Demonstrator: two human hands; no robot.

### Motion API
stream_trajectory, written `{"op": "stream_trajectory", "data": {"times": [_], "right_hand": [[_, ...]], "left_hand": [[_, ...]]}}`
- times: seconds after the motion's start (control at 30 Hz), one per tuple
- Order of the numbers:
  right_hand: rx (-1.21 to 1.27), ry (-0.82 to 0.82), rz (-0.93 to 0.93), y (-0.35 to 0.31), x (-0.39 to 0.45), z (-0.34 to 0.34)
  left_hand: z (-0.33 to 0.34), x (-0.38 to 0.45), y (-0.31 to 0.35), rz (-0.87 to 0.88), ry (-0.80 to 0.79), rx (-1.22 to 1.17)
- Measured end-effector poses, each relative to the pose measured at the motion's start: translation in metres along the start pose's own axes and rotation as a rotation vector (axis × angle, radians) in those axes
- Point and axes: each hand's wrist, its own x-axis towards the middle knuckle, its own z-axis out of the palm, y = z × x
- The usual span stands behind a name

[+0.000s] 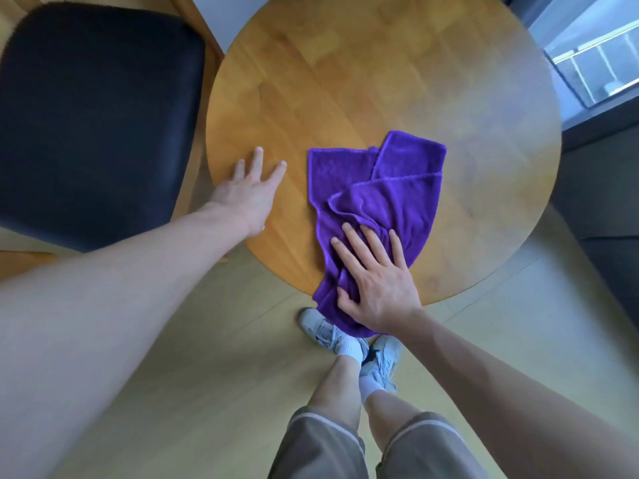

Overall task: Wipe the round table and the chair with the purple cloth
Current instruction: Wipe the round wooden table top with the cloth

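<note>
A person stands at the near edge of a round wooden worktop [397,74], seen from above by a camera on their head. A purple cloth [377,188] lies rumpled on the worktop, spread from near its middle down to the near edge, where its lowest fold hangs just over the rim.

The right hand [375,285] lies flat on the near part of the cloth, fingers straight and spread, thumb tucked against the fabric — pressing, not pinching. The left hand [247,191] rests open on bare wood near the worktop's left edge, fingers straight, holding nothing. It looks like a brace.

Left of the worktop, close beside its edge, stands the chair [93,126], its dark padded seat facing up. Nothing touches it. Below, the person's legs and pale shoes [349,344] stand on a light floor just beside the worktop's near edge.

My judgement is that the worktop wipe is under way and the chair is yet to be done.

Risks from here:

- The cloth is bunched, not flat, so a stroke may cover only a narrow band and leave the far and right-hand parts of the worktop unwiped.
- With a flat palm and no real grip, a quick pull toward the near edge could carry the overhanging fold off the rim — and the cloth onto the floor by the shoes.
- Weight on the bracing hand near the left edge might tip or shift the worktop; its base is hidden, so I cannot tell how steady it is.
</note>
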Motion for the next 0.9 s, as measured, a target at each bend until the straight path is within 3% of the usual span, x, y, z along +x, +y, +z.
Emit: {"op": "stream_trajectory", "data": {"times": [0.1, 0.23, 0.3, 0.37, 0.53, 0.6, 0.67, 0.83, 0.9], "right_hand": [[0.01, 0.0, 0.14, 0.007, 0.002, -0.003], [0.155, 0.082, 0.509, -0.038, 0.03, -0.003], [0.194, 0.092, 0.585, -0.064, 0.037, 0.0], [0.162, 0.052, 0.432, -0.071, 0.025, 0.005], [0.014, -0.037, -0.326, 0.014, -0.006, 0.002], [0.008, -0.068, -0.38, 0.051, 0.001, -0.004], [0.056, -0.005, -0.222, 0.067, 0.008, -0.008], [0.217, 0.166, 0.561, -0.007, 0.03, -0.006], [0.242, 0.141, 0.652, -0.048, 0.039, -0.005]], "left_hand": [[0.007, -0.007, 0.022, 0.022, -0.118, -0.146], [0.018, -0.002, 0.036, -0.012, -0.1, -0.076], [0.02, -0.001, 0.036, -0.016, -0.074, -0.062], [0.022, -0.002, 0.036, -0.024, -0.062, -0.054], [0.023, -0.004, 0.038, -0.038, -0.055, -0.11], [0.024, -0.004, 0.037, -0.047, -0.061, -0.143], [0.025, -0.005, 0.037, -0.05, -0.061, -0.173], [0.027, -0.004, 0.04, -0.076, -0.047, -0.198], [0.028, -0.002, 0.04, -0.083, -0.042, -0.209]]}}
